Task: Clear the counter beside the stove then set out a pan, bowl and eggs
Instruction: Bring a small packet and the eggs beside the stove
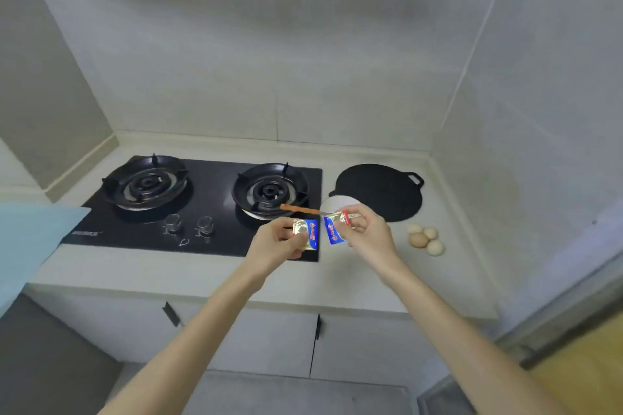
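Note:
My left hand (281, 242) pinches a small gold and blue foil packet (307, 233) above the front right corner of the stove. My right hand (365, 234) pinches a second blue, gold and red packet (333, 227). Both hands hover over the counter. Behind them a flat black pan (381, 190) with side handles lies on the counter right of the stove. A white bowl (338, 203) sits at the pan's front left, partly hidden by my right hand, with an orange-handled utensil (298, 209) reaching from it over the stove. Several eggs (425, 239) lie in front of the pan.
A black two-burner gas stove (202, 205) with two knobs fills the counter's left and middle. A light blue board (30, 246) juts in at the left. White cabinet doors (269, 340) sit under the pale counter (168, 269). Tiled walls close the back and right.

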Action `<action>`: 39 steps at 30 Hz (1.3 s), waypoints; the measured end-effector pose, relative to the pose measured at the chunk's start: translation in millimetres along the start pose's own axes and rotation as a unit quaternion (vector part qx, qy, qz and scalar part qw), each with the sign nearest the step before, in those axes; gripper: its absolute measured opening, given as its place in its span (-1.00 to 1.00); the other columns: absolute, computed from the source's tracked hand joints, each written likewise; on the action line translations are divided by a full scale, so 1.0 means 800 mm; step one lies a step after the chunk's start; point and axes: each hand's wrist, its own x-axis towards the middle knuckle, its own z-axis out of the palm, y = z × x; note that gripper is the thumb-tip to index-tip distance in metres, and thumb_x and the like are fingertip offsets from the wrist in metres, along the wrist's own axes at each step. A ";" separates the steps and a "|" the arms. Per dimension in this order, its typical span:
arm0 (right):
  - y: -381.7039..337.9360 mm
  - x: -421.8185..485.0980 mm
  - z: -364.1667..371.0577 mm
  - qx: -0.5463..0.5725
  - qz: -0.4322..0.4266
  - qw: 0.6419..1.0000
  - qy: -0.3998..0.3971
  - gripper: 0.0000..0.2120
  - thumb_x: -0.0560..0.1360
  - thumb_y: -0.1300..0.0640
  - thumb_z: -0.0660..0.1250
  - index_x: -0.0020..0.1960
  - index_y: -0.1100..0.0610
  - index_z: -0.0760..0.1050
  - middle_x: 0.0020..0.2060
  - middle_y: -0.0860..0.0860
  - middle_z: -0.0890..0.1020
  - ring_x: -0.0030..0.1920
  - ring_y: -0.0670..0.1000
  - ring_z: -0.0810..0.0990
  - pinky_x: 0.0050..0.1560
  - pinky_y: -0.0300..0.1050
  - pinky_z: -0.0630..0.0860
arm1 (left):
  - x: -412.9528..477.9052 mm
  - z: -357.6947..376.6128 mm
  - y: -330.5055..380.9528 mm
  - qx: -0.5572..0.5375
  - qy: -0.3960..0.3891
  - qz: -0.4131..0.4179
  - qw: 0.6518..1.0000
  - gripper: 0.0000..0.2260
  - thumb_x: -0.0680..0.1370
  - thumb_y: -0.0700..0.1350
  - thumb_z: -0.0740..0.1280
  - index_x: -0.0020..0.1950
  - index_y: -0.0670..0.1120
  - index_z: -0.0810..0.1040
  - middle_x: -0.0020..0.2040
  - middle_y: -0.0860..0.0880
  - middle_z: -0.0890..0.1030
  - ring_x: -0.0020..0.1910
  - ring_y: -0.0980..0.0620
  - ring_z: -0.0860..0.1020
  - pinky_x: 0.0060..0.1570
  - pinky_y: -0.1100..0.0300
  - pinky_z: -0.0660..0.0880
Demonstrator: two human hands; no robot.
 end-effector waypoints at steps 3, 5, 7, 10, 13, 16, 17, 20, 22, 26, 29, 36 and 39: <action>0.039 0.005 -0.028 -0.016 0.038 0.999 0.035 -0.86 0.47 0.12 0.39 -0.03 -0.09 0.51 -0.12 -0.04 0.67 -0.09 -0.07 0.65 -0.19 -0.26 0.50 | 0.020 0.040 -0.018 0.013 -0.032 -0.022 0.999 -0.84 0.52 -0.17 0.39 0.09 -0.11 0.57 -0.10 -0.06 0.68 -0.17 0.07 0.64 -0.14 0.25 0.59; 0.064 0.009 -0.043 -0.014 0.059 0.997 0.044 -0.87 0.46 0.12 0.40 -0.04 -0.07 0.52 -0.14 0.00 0.68 -0.11 -0.01 0.67 -0.12 -0.13 0.53 | 0.035 0.064 -0.030 0.027 -0.049 -0.039 0.998 -0.82 0.51 -0.19 0.38 0.11 -0.11 0.56 -0.07 -0.08 0.68 -0.13 0.04 0.64 -0.12 0.24 0.59; 0.093 0.018 -0.061 -0.013 0.081 0.995 0.049 -0.87 0.45 0.13 0.39 -0.06 -0.07 0.53 -0.17 0.03 0.68 -0.13 0.02 0.67 -0.08 -0.06 0.56 | 0.052 0.092 -0.046 0.039 -0.064 -0.056 0.996 -0.81 0.50 -0.19 0.37 0.12 -0.12 0.55 -0.04 -0.09 0.67 -0.11 0.03 0.64 -0.07 0.20 0.59; 0.132 0.035 -0.080 -0.009 0.111 0.993 0.036 -0.87 0.46 0.16 0.38 -0.04 -0.03 0.53 -0.17 0.07 0.69 -0.13 0.05 0.68 -0.05 0.00 0.57 | 0.077 0.125 -0.069 0.052 -0.069 -0.080 0.993 -0.81 0.52 -0.20 0.35 0.12 -0.13 0.55 -0.02 -0.12 0.66 -0.15 0.04 0.62 -0.13 0.24 0.58; 0.176 0.058 -0.094 -0.014 0.145 0.989 0.023 -0.86 0.45 0.19 0.38 -0.06 0.01 0.49 -0.15 0.10 0.68 -0.10 0.07 0.66 -0.13 -0.09 0.52 | 0.102 0.155 -0.093 0.064 -0.054 -0.108 0.991 -0.86 0.53 -0.21 0.34 0.08 -0.12 0.54 -0.07 -0.09 0.64 -0.18 0.05 0.60 -0.17 0.26 0.57; 0.219 0.076 -0.096 -0.019 0.179 0.984 0.008 -0.85 0.44 0.21 0.39 -0.13 0.01 0.45 -0.08 0.10 0.66 -0.04 0.09 0.65 -0.06 -0.01 0.57 | 0.121 0.175 -0.115 0.087 -0.042 -0.121 0.988 -0.87 0.54 -0.24 0.33 0.08 -0.13 0.55 -0.12 -0.05 0.61 -0.22 0.07 0.58 -0.23 0.30 0.55; 0.237 0.084 -0.097 -0.022 0.194 0.981 0.002 -0.84 0.44 0.21 0.39 -0.15 0.00 0.44 -0.08 0.08 0.65 -0.02 0.09 0.64 0.01 0.05 0.57 | 0.128 0.184 -0.125 0.098 -0.035 -0.126 0.987 -0.84 0.53 -0.24 0.33 0.10 -0.16 0.57 -0.10 -0.05 0.61 -0.22 0.06 0.58 -0.25 0.31 0.56; 0.271 0.095 -0.091 -0.013 0.232 0.972 -0.018 -0.83 0.42 0.23 0.41 -0.17 0.01 0.45 -0.10 0.05 0.65 0.00 0.10 0.64 0.07 0.08 0.56 | 0.138 0.198 -0.144 0.135 -0.011 -0.135 0.982 -0.80 0.52 -0.24 0.33 0.12 -0.18 0.60 -0.06 -0.04 0.62 -0.24 0.02 0.59 -0.22 0.25 0.61; 0.292 0.103 -0.086 -0.003 0.253 0.967 -0.030 -0.83 0.41 0.24 0.41 -0.18 0.01 0.47 -0.09 0.09 0.67 -0.01 0.13 0.65 0.07 0.11 0.59 | 0.144 0.206 -0.155 0.153 0.007 -0.146 0.977 -0.84 0.51 -0.22 0.33 0.06 -0.13 0.62 -0.13 0.00 0.62 -0.31 0.00 0.60 -0.15 0.18 0.59; 0.317 0.113 -0.076 0.012 0.277 0.960 -0.039 -0.84 0.42 0.27 0.39 -0.18 0.07 0.45 -0.04 0.17 0.67 -0.06 0.16 0.66 0.02 0.20 0.59 | 0.149 0.212 -0.167 0.183 0.030 -0.147 0.971 -0.85 0.51 -0.15 0.36 0.05 -0.09 0.65 -0.15 0.01 0.64 -0.30 0.01 0.62 -0.15 0.23 0.58; 0.319 0.118 -0.072 0.038 0.301 0.952 -0.040 -0.89 0.47 0.34 0.35 -0.09 0.20 0.44 -0.15 0.12 0.62 -0.24 0.06 0.61 -0.25 -0.09 0.64 | 0.153 0.213 -0.176 0.212 0.045 -0.159 0.963 -0.81 0.50 -0.13 0.38 0.09 -0.10 0.65 -0.08 0.00 0.66 -0.17 0.02 0.59 -0.03 0.14 0.56; 0.319 0.128 -0.052 0.032 0.288 0.955 -0.063 -0.86 0.47 0.41 0.30 0.01 0.30 0.50 -0.18 0.11 0.54 -0.16 0.12 0.57 -0.22 -0.05 0.60 | 0.153 0.198 -0.188 0.242 0.109 -0.190 0.945 -0.82 0.47 -0.14 0.38 0.05 -0.09 0.66 -0.04 -0.02 0.69 -0.03 -0.02 0.61 -0.07 0.23 0.47; 0.315 0.130 -0.035 0.036 0.282 0.956 -0.074 -0.85 0.46 0.43 0.30 -0.11 0.21 0.47 -0.23 0.06 0.52 -0.20 0.10 0.58 -0.22 -0.01 0.63 | 0.153 0.183 -0.193 0.224 0.131 -0.205 0.944 -0.83 0.46 -0.15 0.40 0.03 -0.11 0.67 -0.06 -0.07 0.69 -0.05 -0.05 0.63 0.01 0.13 0.55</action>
